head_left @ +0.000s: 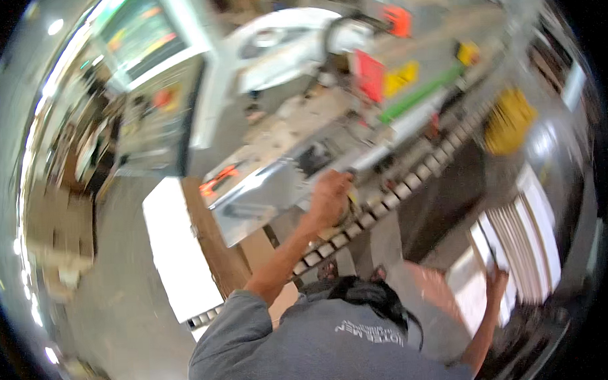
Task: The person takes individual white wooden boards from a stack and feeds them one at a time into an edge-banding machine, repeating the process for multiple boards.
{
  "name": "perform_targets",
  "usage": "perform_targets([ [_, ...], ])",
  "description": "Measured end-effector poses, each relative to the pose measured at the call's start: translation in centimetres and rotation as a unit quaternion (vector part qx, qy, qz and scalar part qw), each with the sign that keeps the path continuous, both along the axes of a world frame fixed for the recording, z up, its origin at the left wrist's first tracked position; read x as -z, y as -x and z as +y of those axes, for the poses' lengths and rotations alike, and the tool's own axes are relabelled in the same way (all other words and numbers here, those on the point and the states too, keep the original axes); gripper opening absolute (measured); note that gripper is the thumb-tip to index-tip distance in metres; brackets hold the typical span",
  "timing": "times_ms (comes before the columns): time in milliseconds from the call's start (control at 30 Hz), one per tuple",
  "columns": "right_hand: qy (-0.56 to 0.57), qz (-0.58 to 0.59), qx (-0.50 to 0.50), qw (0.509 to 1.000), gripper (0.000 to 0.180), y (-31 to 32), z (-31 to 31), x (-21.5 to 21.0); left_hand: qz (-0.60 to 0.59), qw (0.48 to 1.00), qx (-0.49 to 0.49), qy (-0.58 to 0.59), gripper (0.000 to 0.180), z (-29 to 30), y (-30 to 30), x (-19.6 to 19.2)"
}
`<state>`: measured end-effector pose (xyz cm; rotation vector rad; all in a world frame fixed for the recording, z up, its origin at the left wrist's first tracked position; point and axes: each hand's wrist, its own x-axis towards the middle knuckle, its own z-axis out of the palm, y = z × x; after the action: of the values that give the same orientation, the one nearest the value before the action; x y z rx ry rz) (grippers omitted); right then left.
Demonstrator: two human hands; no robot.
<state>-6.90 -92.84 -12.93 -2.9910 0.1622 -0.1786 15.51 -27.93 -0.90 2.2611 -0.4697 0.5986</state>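
Note:
My left hand (pixel 332 197) is closed above the near side of the machine bench, beside a shiny metal plate (pixel 257 201). A small dark end and a bit of yellow show at its fingers, but blur hides what it holds. Low on the right, my right hand (pixel 498 281) is closed at the edge of a white panel (pixel 469 288). That panel leans beside a stack of white panels (pixel 520 246) with brown edges.
A roller track (pixel 378 211) runs along the bench front. A white board with a brown edge (pixel 179 248) stands at its left end. Orange clamp-like pieces (pixel 218 181), a green bar (pixel 421 95) and a yellow object (pixel 509 122) lie farther along. Cardboard boxes (pixel 61 222) stand far left.

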Motion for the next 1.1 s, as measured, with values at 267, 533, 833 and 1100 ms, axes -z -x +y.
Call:
perform_targets([
  [267,-0.149,0.015,-0.111,0.982,0.053,-6.0,18.9,-14.9,-0.049,0.987,0.137,-0.072,0.040,-2.7,5.8,-5.3],
  [533,-0.186,-0.030,-0.456,0.870,0.057,-14.3,41.4,-21.8,-0.004,0.981,0.146,-0.125,0.046,5.5,9.8,-7.4],
  [833,-0.315,-0.184,-0.487,0.794,0.041,-17.3,58.7,-19.4,-0.030,0.974,-0.196,-0.113,0.039,20.6,17.2,-6.4],
  [1100,-0.591,-0.001,-0.306,0.746,0.049,-18.2,63.8,-12.4,-0.011,0.976,-0.205,-0.067,0.035,24.6,15.8,-2.4],
])
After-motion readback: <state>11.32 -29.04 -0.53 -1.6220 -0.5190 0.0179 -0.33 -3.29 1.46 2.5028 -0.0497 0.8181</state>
